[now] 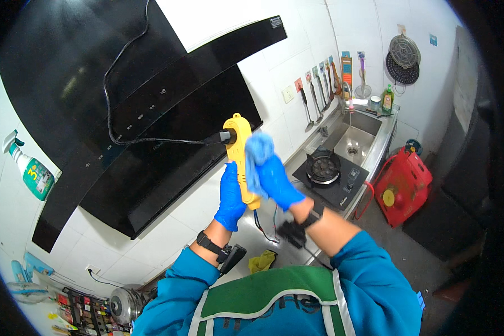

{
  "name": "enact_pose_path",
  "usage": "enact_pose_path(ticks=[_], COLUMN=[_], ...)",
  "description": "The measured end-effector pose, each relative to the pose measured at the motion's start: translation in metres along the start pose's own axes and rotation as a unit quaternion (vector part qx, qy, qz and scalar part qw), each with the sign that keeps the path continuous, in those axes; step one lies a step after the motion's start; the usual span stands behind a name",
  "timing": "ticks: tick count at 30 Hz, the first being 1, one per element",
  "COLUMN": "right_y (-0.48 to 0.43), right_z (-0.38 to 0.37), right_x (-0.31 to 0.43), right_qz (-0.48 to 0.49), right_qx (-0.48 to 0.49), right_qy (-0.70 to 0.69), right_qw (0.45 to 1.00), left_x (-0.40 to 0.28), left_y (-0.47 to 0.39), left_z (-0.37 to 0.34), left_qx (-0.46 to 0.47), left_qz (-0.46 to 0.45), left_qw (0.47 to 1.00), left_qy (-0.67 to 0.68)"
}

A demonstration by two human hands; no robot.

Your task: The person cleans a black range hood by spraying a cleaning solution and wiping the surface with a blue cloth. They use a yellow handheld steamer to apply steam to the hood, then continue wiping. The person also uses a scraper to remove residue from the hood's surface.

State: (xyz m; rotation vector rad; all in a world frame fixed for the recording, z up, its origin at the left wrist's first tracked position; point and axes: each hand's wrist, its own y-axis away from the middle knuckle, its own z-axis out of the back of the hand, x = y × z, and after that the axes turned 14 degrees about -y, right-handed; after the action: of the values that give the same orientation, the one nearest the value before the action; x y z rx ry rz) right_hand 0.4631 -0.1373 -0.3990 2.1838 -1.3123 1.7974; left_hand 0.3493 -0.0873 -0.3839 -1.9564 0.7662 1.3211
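Note:
My left hand (230, 195), in a blue rubber glove, grips a yellow power strip (237, 151) by its lower part and holds it up before the black range hood. A black plug (219, 137) sits in the strip's upper end, its cord (107, 92) looping up across the hood. Bunched in my right hand (279, 180), also gloved in blue, is a light blue cloth (258, 153), which lies against the strip's right side. Dark wires (258, 222) hang from the strip's lower end. My right hand is slightly blurred.
The range hood (168, 130) fills the upper left, with a spray bottle (35, 174) beside it. A single-burner gas stove (329, 174) stands near a steel sink (357, 136) with running water. Utensils (306, 109) hang on the tiled wall. A yellow-green cloth (262, 261) lies on the counter.

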Motion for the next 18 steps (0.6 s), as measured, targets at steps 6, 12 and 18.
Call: enact_pose_path(ticks=[6, 12, 18], right_y=[0.02, -0.047, 0.052], right_z=[0.0, 0.004, -0.003], right_x=[0.019, 0.041, -0.009], right_qz=[0.044, 0.005, -0.009], right_qx=[0.012, 0.025, 0.073], right_qy=[0.129, -0.095, 0.047], right_qw=[0.991, 0.995, 0.996], left_x=[0.002, 0.001, -0.006], left_y=[0.007, 0.003, -0.015], left_z=[0.011, 0.002, 0.017], left_qx=[0.002, -0.036, -0.066], left_qz=[0.055, 0.051, 0.025], left_qw=[0.998, 0.994, 0.995], left_qy=[-0.037, -0.092, -0.07])
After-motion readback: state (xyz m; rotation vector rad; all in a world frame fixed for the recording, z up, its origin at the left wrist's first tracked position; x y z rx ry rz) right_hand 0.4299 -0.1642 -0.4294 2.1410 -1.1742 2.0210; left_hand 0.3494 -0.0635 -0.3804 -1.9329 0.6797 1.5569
